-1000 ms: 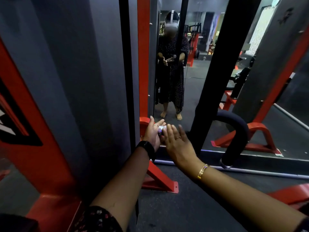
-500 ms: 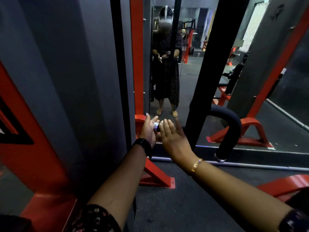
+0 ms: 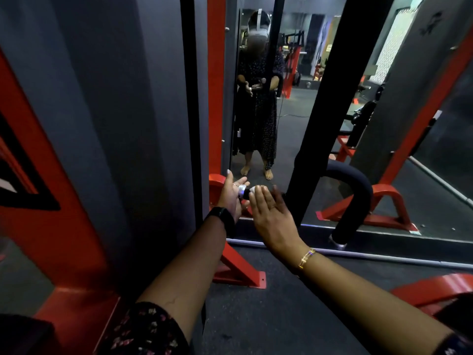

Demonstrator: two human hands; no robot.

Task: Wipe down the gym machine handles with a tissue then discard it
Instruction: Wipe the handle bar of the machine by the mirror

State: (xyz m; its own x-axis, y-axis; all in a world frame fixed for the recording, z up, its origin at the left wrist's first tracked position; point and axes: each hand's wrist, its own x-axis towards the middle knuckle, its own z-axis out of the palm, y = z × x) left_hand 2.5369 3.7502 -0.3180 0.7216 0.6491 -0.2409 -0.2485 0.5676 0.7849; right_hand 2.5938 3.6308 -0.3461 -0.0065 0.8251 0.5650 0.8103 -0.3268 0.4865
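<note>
A short dark machine handle with a silver end cap point(image 3: 242, 190) sticks out between my two hands, just in front of the mirror. My left hand point(image 3: 231, 198), with a black watch on the wrist, lies against the cap with palm open and thumb up. My right hand point(image 3: 271, 216), with a ring and gold bracelet, lies over the handle with its fingers straight. A small white patch point(image 3: 253, 188), possibly the tissue, shows under the right fingertips; the rest is hidden.
A curved black padded bar point(image 3: 358, 198) hangs to the right of my hands. A black upright post point(image 3: 322, 111) rises just behind them. A red frame foot point(image 3: 238, 267) is bolted to the dark floor below. The wall mirror point(image 3: 289, 139) reflects a standing person.
My left hand has opened flatter against the handle's cap, thumb raised. The right hand stays laid over the handle. The view has shifted slightly.
</note>
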